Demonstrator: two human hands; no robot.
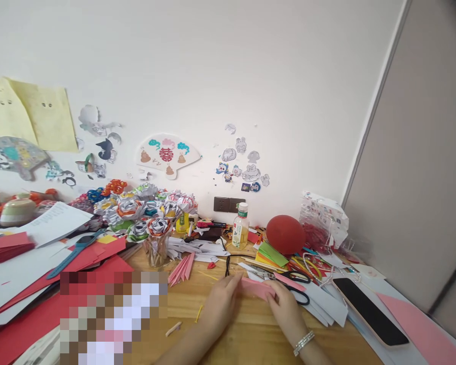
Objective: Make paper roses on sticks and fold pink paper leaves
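Observation:
Low in the middle of the wooden table (231, 329), both my hands hold a small folded piece of pink paper (255, 288). My left hand (220, 304) pinches its left end, fingers closed on it. My right hand (287, 306), with a silver bracelet at the wrist, grips the right end. Black-handled scissors (298, 286) lie just behind my right hand, partly hidden by it. A few pink folded strips (181, 269) lie to the left beyond my left hand.
A glass jar holding paper flowers (156, 238) stands back left, a small bottle (240, 226) and a red ball (285, 234) behind. A black phone (368, 310) lies at right beside a pink sheet (421, 329). Red paper sheets (41, 284) cover the left.

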